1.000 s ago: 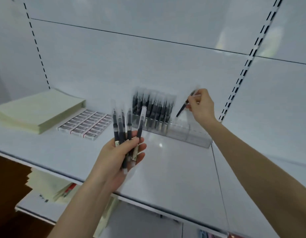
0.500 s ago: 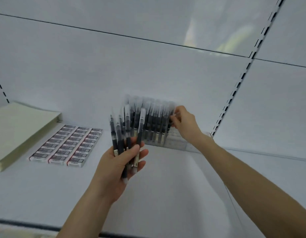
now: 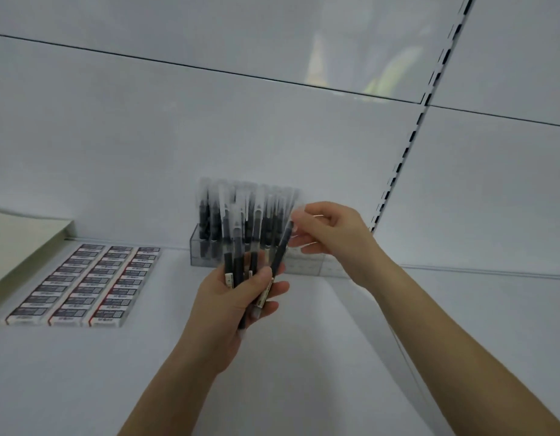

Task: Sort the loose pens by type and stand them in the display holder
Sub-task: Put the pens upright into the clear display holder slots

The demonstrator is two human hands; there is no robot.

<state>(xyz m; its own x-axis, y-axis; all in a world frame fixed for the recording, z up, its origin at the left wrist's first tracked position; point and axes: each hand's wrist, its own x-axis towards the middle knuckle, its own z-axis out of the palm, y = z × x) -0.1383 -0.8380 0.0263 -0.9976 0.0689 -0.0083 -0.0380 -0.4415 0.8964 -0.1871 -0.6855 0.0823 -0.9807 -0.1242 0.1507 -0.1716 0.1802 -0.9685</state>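
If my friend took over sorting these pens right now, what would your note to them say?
Left hand: grips the bunch of pens above the shelf.
Right hand: pinches the cap end of the tilted pen, whose lower end sits in that bunch.
Display holder: at the back of the shelf, its left part filled with standing pens; the right part looks empty.
Left to do: stand the handful, sorted by type.
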